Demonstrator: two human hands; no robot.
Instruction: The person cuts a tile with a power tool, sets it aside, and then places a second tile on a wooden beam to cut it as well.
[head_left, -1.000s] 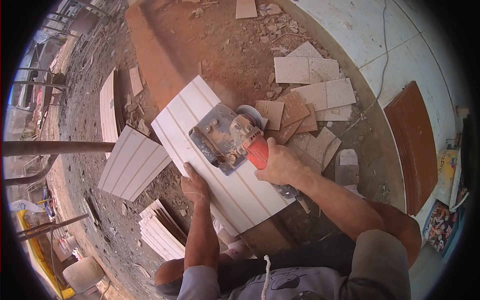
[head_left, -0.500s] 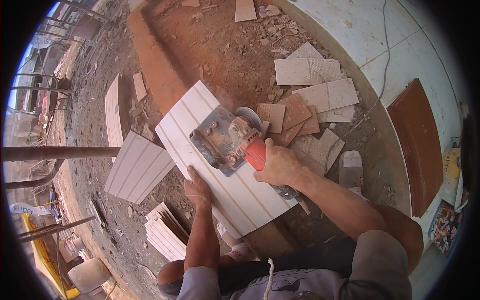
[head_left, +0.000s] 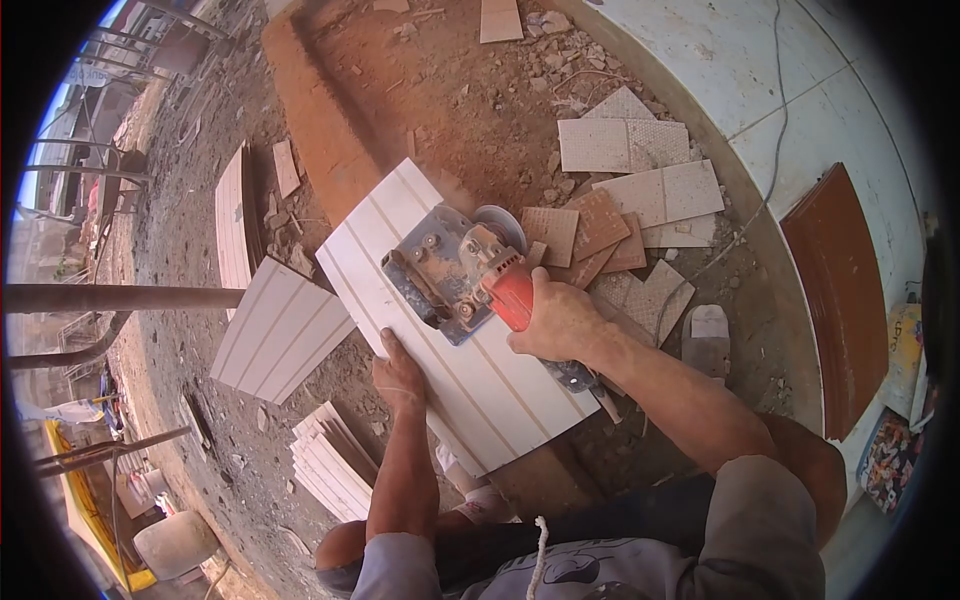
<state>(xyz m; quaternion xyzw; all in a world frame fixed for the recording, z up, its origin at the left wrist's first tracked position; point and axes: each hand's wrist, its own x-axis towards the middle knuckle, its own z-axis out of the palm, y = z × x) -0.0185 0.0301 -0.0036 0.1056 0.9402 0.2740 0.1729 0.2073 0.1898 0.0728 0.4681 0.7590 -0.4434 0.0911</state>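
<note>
A: What is seen, from the largest thing down?

B: A dirt floor (head_left: 440,90) strewn with rubble is seen, edged on the right by a pale slab (head_left: 800,70). A brown panel (head_left: 840,290) is laid on that slab. In the middle, a white tile (head_left: 470,380) with thin tan lines is laid flat, its long axis running from upper left to lower right. A second striped tile (head_left: 280,335) lies just beside it on the left, and a stack (head_left: 325,465) of cut pieces is set below that. Offcuts (head_left: 625,200) are scattered to the upper right.

A: And the saw?

B: A saw (head_left: 450,275) with a dusty grey guard and red body is rested on the white tile, near its right edge, the blade (head_left: 503,227) hanging past that edge. Its body is turned along the tile's long axis, so the blade is pointed up the tile, away from the person.

A: How are the hands placed?

B: The right hand (head_left: 560,320) is closed around the saw's red rear, directly behind the guard. The left hand (head_left: 398,375) is pressed on the tile's left edge, fingers curled over the rim; nothing else is held by it. The saw is thus gripped by the right hand only, while the left is kept just beside the guard, below and to its left.

A: Which hand is nearer the blade?

B: The right is judged nearer; the left is kept across the tile from the blade.
</note>
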